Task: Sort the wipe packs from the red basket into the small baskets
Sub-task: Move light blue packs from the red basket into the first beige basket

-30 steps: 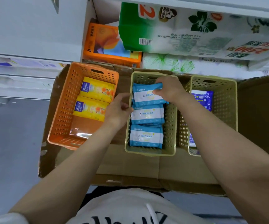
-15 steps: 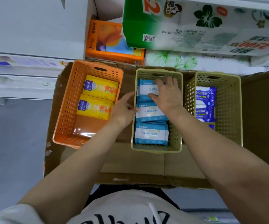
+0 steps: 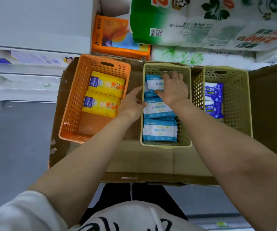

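Flattened brown cardboard point(image 3: 156, 162) lies under our arms on a grey floor, with three small baskets set on it in a row. Our right hand point(image 3: 173, 90) reaches into the far end of the middle basket point(image 3: 166, 145), a pale yellow-green one, and presses down on the farthest blue-and-white wipe pack point(image 3: 152, 84); the fingers are fairly straight and spread over the pack's top while the thumb lies along its near edge. Just nearer to us than that hand lie two more of the same kind, the second blue pack point(image 3: 158, 108) and then the nearest blue pack point(image 3: 159, 130), filling the basket in a line. Our left hand point(image 3: 132, 103) sits just left of the right hand, at the middle basket's left rim, the fingers curled at the rim and touching the edge of the second blue pack; we cannot tell if it truly grips the rim. Left of that hand stands the orange basket point(image 3: 71, 114) holding two yellow packs point(image 3: 104, 94), one touching the other. Right of our right hand is a second yellow-green basket point(image 3: 237, 104) with dark blue wipe packs point(image 3: 213, 100) inside. Beyond the hands, bulk tissue packages point(image 3: 201, 22) are stacked against the baskets.
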The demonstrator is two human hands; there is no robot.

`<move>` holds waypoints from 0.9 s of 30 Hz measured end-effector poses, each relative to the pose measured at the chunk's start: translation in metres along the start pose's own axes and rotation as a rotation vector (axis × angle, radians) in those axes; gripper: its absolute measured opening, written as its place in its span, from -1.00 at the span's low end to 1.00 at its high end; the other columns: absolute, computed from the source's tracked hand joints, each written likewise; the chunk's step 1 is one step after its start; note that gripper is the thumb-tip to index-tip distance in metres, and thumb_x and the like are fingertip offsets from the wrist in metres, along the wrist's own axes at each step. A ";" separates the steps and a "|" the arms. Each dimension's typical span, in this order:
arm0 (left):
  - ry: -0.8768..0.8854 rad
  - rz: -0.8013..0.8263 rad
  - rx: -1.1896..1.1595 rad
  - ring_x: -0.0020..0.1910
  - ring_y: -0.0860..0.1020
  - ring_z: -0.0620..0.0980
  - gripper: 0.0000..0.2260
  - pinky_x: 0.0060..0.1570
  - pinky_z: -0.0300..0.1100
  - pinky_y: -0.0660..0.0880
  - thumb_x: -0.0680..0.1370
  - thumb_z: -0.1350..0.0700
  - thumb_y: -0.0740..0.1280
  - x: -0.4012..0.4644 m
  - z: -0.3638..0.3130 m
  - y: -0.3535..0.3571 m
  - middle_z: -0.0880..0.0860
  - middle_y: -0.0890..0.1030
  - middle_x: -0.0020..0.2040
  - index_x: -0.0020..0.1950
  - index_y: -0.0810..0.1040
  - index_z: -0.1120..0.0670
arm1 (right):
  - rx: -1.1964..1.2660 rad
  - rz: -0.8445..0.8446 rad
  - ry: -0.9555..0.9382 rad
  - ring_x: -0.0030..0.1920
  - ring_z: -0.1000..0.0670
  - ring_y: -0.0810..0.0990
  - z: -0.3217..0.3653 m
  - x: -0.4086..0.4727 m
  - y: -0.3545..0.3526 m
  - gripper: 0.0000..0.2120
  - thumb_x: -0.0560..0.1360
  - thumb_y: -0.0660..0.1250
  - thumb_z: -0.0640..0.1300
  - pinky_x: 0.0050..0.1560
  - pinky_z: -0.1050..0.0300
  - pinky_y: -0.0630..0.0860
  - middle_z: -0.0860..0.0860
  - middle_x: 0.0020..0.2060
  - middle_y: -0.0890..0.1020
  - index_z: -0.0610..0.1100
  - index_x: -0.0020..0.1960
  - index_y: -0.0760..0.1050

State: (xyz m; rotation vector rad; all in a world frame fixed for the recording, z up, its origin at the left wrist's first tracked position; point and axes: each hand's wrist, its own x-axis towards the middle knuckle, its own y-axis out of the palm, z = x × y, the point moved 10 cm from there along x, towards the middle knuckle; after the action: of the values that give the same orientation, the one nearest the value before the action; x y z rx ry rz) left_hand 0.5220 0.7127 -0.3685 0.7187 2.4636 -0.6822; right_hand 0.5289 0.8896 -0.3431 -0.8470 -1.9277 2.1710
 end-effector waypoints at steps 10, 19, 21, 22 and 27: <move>0.090 -0.180 0.247 0.17 0.56 0.10 -0.61 0.16 -0.06 0.50 0.59 0.02 0.34 -0.085 -0.025 -0.053 0.10 0.61 0.19 0.40 0.45 0.08 | 0.153 -0.017 -0.170 0.45 -0.19 0.28 -0.009 -0.059 -0.053 -0.50 0.60 0.27 0.04 0.37 -0.07 0.33 -0.16 0.41 0.37 -0.14 0.46 0.34; 0.335 -0.535 0.462 0.17 0.54 0.13 -0.68 0.17 -0.02 0.43 0.58 0.04 0.34 -0.253 -0.046 -0.177 0.14 0.59 0.17 0.31 0.55 0.07 | 0.101 -0.233 -0.435 0.38 -0.14 0.36 0.040 -0.172 -0.155 -0.55 0.61 0.26 0.01 0.28 -0.05 0.39 -0.10 0.37 0.44 -0.12 0.44 0.36; 0.359 -0.630 0.579 0.24 0.49 0.15 -0.66 0.19 0.01 0.41 0.59 0.00 0.31 -0.288 -0.043 -0.210 0.14 0.55 0.24 0.35 0.52 0.05 | 0.084 -0.300 -0.510 0.41 -0.14 0.34 0.059 -0.200 -0.170 -0.56 0.60 0.27 0.00 0.33 -0.07 0.37 -0.10 0.39 0.43 -0.12 0.44 0.37; 0.369 -0.677 0.636 0.25 0.47 0.15 -0.66 0.19 0.01 0.41 0.60 -0.01 0.29 -0.304 -0.040 -0.226 0.13 0.53 0.26 0.36 0.51 0.04 | 0.079 -0.330 -0.545 0.41 -0.14 0.33 0.069 -0.213 -0.176 -0.56 0.60 0.27 0.00 0.34 -0.09 0.38 -0.10 0.40 0.44 -0.12 0.43 0.38; 0.389 -0.798 0.734 0.26 0.47 0.20 -0.62 0.17 0.13 0.49 0.58 -0.02 0.30 -0.358 -0.007 -0.297 0.15 0.53 0.29 0.35 0.51 0.10 | 0.126 -0.405 -0.671 0.40 -0.11 0.36 0.130 -0.270 -0.180 -0.59 0.57 0.33 -0.02 0.35 -0.03 0.35 -0.09 0.37 0.47 -0.11 0.39 0.46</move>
State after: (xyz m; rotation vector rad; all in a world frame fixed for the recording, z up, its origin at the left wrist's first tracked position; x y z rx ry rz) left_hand 0.6105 0.3708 -0.0655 0.0348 2.8257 -1.9627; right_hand 0.6443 0.6898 -0.0802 0.3301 -1.9326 2.4423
